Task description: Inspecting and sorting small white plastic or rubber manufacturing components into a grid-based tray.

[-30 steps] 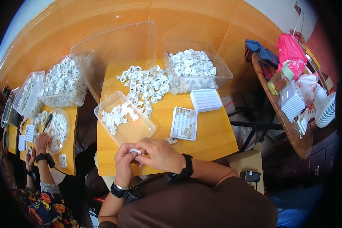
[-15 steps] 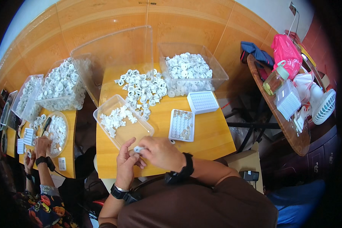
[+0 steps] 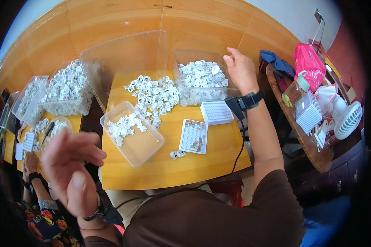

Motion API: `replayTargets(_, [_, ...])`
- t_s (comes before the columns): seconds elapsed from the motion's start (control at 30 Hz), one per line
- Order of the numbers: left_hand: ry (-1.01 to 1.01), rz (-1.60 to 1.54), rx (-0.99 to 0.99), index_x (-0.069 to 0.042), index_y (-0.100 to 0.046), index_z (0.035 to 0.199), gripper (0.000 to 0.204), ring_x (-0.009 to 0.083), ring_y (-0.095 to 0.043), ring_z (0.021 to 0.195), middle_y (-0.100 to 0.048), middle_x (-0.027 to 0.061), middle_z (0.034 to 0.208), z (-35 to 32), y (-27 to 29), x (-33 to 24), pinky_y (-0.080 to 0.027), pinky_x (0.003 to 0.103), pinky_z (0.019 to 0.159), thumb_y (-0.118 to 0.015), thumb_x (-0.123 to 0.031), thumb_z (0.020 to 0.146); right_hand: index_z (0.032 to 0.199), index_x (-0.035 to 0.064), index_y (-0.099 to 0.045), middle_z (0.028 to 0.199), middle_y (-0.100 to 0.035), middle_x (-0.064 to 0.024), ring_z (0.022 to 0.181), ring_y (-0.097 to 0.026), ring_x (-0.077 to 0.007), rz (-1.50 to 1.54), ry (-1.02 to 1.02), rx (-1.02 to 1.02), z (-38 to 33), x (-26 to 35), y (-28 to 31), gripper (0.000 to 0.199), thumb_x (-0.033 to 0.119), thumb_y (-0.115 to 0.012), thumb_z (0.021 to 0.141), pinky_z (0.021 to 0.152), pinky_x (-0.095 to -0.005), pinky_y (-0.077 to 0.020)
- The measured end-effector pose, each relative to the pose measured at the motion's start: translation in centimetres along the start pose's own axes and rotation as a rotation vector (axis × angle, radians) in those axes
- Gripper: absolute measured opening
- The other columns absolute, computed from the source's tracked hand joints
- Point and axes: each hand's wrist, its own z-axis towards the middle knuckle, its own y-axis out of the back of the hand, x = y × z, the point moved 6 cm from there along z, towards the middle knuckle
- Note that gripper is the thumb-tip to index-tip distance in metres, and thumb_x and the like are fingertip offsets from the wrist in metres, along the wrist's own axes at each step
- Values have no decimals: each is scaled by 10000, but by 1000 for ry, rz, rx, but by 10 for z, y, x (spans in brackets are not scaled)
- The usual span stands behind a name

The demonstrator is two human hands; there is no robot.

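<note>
While the right hand [image 3: 240, 70] is hovering at the right side of the bin [image 3: 198, 56] in the upper centre of the frame, its thumb and fingers are standing loosely wide. White discs [image 3: 200, 78] are filling the bin, and one brighter disc [image 3: 215, 70] is showing near the fingers, lying or falling, I cannot tell which. At lower left, blurred, the left hand [image 3: 70, 175] is hanging with its fingers wide and bent. In mid-frame, rings [image 3: 154, 92] are lying heaped on the table [image 3: 185, 175]; below them a tub [image 3: 142, 149] is holding white chips [image 3: 125, 125]. Right of centre, a tray [image 3: 188, 138] is holding brown discs [image 3: 198, 145]. At far right, a fan [image 3: 348, 120] and a bottle [image 3: 294, 91] are standing on a side table [image 3: 322, 158]
</note>
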Motion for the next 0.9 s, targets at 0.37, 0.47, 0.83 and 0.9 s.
replayTargets(0.37, [-347,602,261,79,-420,1282,826,222,-606,783,-583,249,1083,30,-4,-53,-480,307,707,-425,-640,876,983,-26,-673,871,-687,-78,720,-598,-97,807,-80,308,-41,95,78,197,91,-657,826,673,-229,-483])
replayTargets(0.47, [-321,596,243,78,-420,1281,820,223,-605,785,-582,249,1082,30,-7,-46,-479,309,711,-423,-636,879,973,-27,-676,890,-688,-97,749,-617,-131,886,51,310,-48,106,103,187,86,-650,825,683,-253,-489])
replayTargets(0.83, [-521,669,-80,77,-423,1278,800,228,-603,795,-580,250,1080,83,10,-92,-476,316,727,-416,-621,887,1036,-129,-647,1085,-619,-280,908,-634,-379,2010,949,519,-89,218,153,431,278,-524,963,790,-418,-512])
replayTargets(0.9, [-541,668,-130,77,-423,1277,797,228,-602,796,-579,250,1079,90,12,-106,-475,318,730,-415,-618,888,1095,-128,-616,1155,-562,-316,982,-595,-428,2110,977,542,-104,238,159,533,368,-463,972,840,-463,-482])
